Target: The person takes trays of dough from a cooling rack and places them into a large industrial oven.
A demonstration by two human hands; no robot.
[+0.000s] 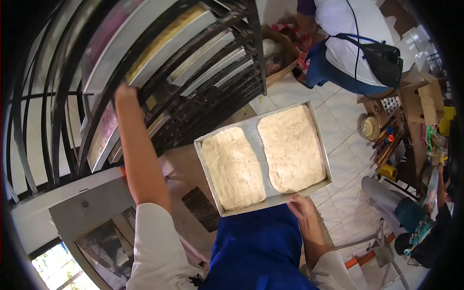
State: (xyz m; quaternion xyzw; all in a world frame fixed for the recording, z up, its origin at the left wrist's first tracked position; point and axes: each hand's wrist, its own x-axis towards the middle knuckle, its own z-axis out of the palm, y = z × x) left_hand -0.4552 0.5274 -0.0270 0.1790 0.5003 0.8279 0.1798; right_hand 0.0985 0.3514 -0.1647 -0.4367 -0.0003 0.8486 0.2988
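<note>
My right hand [303, 207] grips the near rim of a rectangular metal baking tray [258, 143], thumb over the edge, and holds it in front of my blue apron [255, 246]. Two flat slabs of pale dough lie in it, a left slab [233, 168] and a larger right slab [291, 148], both dotted with rows of small holes. A bare strip of metal runs between them. My left hand [126, 94] reaches up to the black metal tray rack [159, 98], at the end of a tray with yellow contents [170, 40]. It is blurred and its fingers are hidden.
More trays fill the rack, one with purple-pink contents [108, 40]. A grey metal cabinet [90, 214] stands lower left, and a dark perforated mat [200, 209] lies on the floor. One person [348, 47] bends at upper right; another person [409, 217] is at right, below cardboard boxes [427, 98].
</note>
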